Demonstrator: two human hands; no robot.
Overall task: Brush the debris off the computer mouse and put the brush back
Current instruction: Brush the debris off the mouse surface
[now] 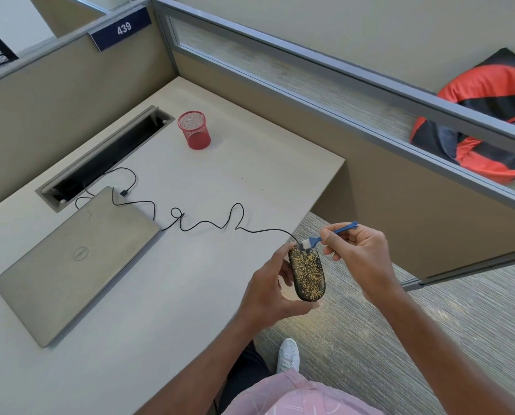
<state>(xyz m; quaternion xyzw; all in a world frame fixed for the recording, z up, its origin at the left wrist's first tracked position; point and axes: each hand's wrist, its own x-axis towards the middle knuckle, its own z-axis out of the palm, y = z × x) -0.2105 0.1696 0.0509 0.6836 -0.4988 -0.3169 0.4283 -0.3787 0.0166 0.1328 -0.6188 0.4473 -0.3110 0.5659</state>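
My left hand has its fingers wrapped around the computer mouse, held off the desk edge with yellow debris speckling its top. My right hand pinches the blue brush between thumb and fingertips, bristles touching the mouse's cable end, just beyond my left fingertips.

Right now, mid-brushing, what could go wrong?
The mouse is held by the left hand past the desk edge, so debris likely falls onto the carpet. Its cable trails toward the laptop; pulling could drag it. The right hand pinches the brush lightly; it might slip.
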